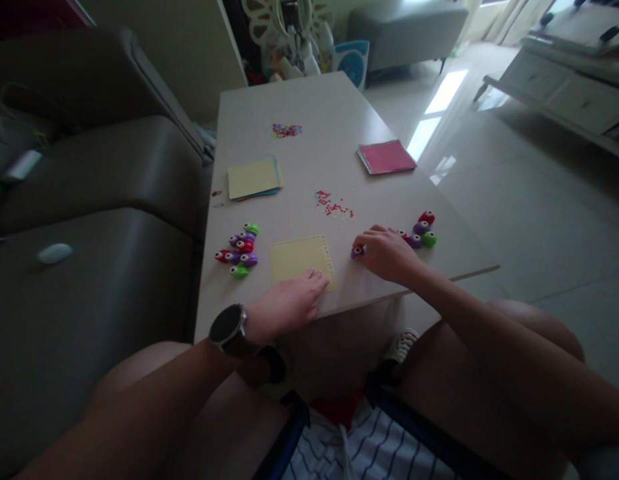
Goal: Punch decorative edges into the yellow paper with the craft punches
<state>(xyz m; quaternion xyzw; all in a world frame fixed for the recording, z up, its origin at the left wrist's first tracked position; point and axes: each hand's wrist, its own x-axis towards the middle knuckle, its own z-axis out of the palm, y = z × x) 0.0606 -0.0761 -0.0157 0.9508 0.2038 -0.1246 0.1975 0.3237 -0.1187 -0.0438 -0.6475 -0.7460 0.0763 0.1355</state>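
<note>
Dim living room, low table [299, 100]: the right hand [386, 255] closes its fingers on a small purple punch [358, 252], just right of the yellow paper square [300, 260] that the flat, open left hand [286, 307] pins down.

Paper sheet [300, 259] at table [309, 120] near edge; punch cluster [240, 250] left of it, second cluster [422, 230] right; paper stack [254, 178] behind; notebook [386, 157] far right.

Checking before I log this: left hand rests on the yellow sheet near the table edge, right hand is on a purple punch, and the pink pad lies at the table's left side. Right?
Not quite. The head view shows the pink pad at the table's right side. The rest holds: left hand on the yellow sheet, right hand on the purple punch.
</note>
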